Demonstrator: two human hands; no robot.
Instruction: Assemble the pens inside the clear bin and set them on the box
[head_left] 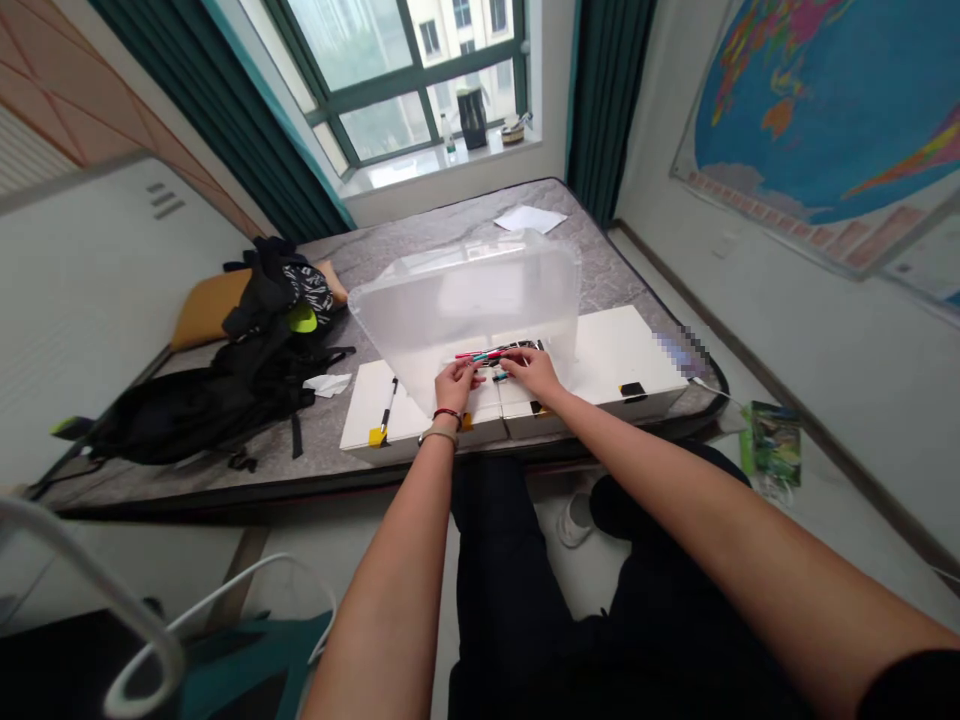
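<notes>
Both hands are close together over the white boxes [611,350], in front of a clear plastic bin [472,290] standing on its side. My left hand [454,385] is closed, with its fingertips pinched at the left part of a small bunch of red and teal pens [480,356]. From the other side my right hand [531,370] pinches at the bunch's right end. Several dark, pen-like items [529,345] lie just behind the right fingers, partly hidden. A lone black-and-white pen [388,405] rests on the left box.
A black backpack [195,410] and a cap [307,290] lie on the grey mattress [427,228] to the left. White paper [530,218] lies behind the bin. Yellow and black tape pieces mark the boxes' front edge. A white cable [247,570] hangs at lower left.
</notes>
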